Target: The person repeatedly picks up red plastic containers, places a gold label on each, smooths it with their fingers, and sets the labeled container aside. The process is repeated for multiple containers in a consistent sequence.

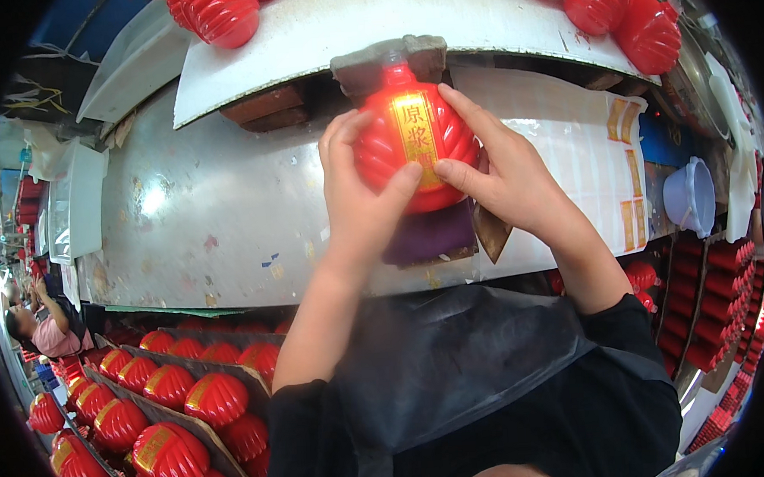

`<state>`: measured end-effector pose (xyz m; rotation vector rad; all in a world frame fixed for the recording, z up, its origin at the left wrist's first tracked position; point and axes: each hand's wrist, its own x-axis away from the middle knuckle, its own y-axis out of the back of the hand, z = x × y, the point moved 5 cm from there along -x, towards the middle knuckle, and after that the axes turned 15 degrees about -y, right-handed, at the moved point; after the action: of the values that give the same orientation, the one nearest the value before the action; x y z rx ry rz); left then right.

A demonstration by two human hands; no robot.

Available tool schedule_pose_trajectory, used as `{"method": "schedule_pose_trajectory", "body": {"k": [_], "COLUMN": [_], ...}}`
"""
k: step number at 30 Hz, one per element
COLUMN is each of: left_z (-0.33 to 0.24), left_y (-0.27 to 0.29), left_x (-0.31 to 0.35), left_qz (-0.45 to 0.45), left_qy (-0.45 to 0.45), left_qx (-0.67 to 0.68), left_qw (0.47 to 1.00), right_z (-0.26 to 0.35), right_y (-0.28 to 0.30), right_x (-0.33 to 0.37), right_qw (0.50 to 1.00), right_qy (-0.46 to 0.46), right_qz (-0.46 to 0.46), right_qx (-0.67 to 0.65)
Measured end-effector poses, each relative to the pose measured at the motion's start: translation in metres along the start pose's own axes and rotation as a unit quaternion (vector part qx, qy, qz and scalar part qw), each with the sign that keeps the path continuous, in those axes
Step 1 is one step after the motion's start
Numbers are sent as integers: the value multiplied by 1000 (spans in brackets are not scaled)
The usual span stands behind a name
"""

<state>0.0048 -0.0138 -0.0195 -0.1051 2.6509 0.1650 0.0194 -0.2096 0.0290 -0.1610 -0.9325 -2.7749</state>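
Note:
A glossy red ribbed bottle [379, 152] with a narrow neck lies in the middle of the worktable, its neck pointing away from me. A gold label [414, 116] with printed characters runs down its upper face. My left hand [352, 171] wraps round the left side, thumb on the label's lower part. My right hand [512, 171] holds the right side, its thumb pressing near the label's lower end and its fingers along the shoulder. The neck rests by a grey block [429, 61]. Below the bottle is a dark purple pad [431, 233].
Right of the bottle lies a pale sheet [558, 143] bearing gold labels [630, 199]. A white raised board [344, 16] carries more red bottles [225, 18]. Lower left, crates hold labelled red bottles [170, 457]. A light-blue bucket [689, 196] stands right; a person [54, 333] is far left.

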Motion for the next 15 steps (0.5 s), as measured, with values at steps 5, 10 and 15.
{"method": "schedule_pose_trajectory", "body": {"k": [5, 10, 15], "left_z": [-3, -15, -18], "left_y": [2, 4, 2], "left_x": [-4, -22, -35], "left_qz": [20, 125, 202], "left_qy": [-1, -103, -123], "left_qx": [-19, -102, -192], "left_qw": [1000, 982, 953], "right_z": [5, 18, 25], "right_y": [7, 25, 19], "right_x": [-1, -8, -18], "right_qw": [1000, 997, 989], "right_qy": [-17, 50, 119], "right_qz": [12, -50, -16], "right_qx": [18, 39, 87]}}
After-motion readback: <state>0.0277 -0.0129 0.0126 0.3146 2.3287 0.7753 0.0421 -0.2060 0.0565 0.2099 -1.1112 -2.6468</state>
